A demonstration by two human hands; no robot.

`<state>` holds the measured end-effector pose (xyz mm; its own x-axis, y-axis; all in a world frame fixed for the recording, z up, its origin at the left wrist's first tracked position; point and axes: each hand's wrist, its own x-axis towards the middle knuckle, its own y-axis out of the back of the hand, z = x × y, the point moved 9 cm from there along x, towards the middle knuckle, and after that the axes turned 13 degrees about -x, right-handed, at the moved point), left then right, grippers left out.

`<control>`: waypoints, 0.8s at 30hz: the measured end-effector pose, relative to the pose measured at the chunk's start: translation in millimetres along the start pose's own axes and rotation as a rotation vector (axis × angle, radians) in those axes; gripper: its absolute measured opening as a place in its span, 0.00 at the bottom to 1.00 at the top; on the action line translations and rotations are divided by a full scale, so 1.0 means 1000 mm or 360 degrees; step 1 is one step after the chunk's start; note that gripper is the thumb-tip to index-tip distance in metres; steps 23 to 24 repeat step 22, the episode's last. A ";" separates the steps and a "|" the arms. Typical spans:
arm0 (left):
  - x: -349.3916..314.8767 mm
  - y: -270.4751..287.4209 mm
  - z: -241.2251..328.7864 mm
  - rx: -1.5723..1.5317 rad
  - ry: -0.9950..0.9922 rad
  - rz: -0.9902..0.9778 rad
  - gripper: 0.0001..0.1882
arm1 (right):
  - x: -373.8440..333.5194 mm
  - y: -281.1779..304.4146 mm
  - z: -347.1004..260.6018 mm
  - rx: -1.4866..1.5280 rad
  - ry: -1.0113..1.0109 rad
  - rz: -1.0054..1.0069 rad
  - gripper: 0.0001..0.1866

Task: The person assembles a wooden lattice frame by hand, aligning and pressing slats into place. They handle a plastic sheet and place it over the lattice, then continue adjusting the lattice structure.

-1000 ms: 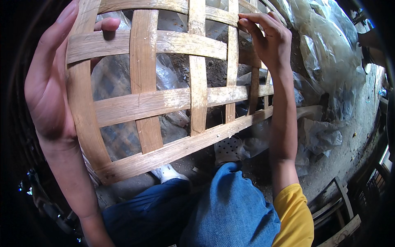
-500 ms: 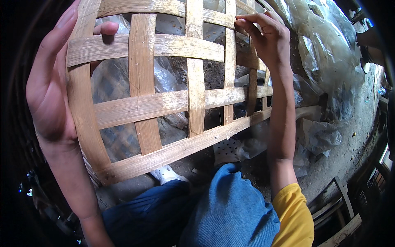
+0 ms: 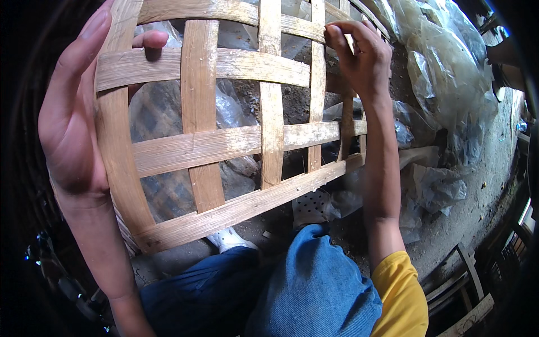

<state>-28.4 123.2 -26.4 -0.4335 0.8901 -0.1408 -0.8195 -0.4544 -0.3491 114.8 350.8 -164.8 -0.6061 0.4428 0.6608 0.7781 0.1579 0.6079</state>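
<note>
An openwork basket of flat woven bamboo strips [image 3: 199,101] is held up in front of me, tilted, with wide square gaps. My left hand [image 3: 76,121] grips its left edge, thumb along the outer strip and one fingertip poking through a gap. At the upper right, my right hand [image 3: 365,53] is closed in a pinch at a horizontal bamboo strip [image 3: 300,27], beside an upright one. The exact contact of its fingertips is partly hidden. A long rim strip [image 3: 258,202] slants along the basket's lower side.
Crumpled clear plastic sheeting [image 3: 449,84] is heaped at the right, and more plastic lies behind the basket. Below are my jeans [image 3: 320,281] and white perforated clogs [image 3: 227,238] on a dirt-covered floor. Wooden slats [image 3: 463,320] lie at the lower right.
The basket has shifted slightly to the right, and my left hand has moved with it. My right hand has turned a little and its fingers still pinch at the strip.
</note>
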 end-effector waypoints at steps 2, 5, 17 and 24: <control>0.000 -0.002 0.000 0.0015 -0.0034 0.0057 0.34 | -0.011 -0.006 0.020 0.0371 -0.0305 0.0079 0.07; 0.000 -0.005 0.004 -0.0059 -0.0039 0.0025 0.34 | -0.020 -0.011 0.048 0.0820 -0.0701 0.0174 0.11; 0.001 -0.004 0.006 -0.0127 -0.0006 0.0073 0.34 | 0.023 -0.002 0.026 0.0418 -0.0798 -0.0069 0.07; 0.001 -0.002 0.005 -0.0134 -0.0014 0.0068 0.34 | 0.029 -0.013 0.003 0.0415 -0.0579 -0.0231 0.06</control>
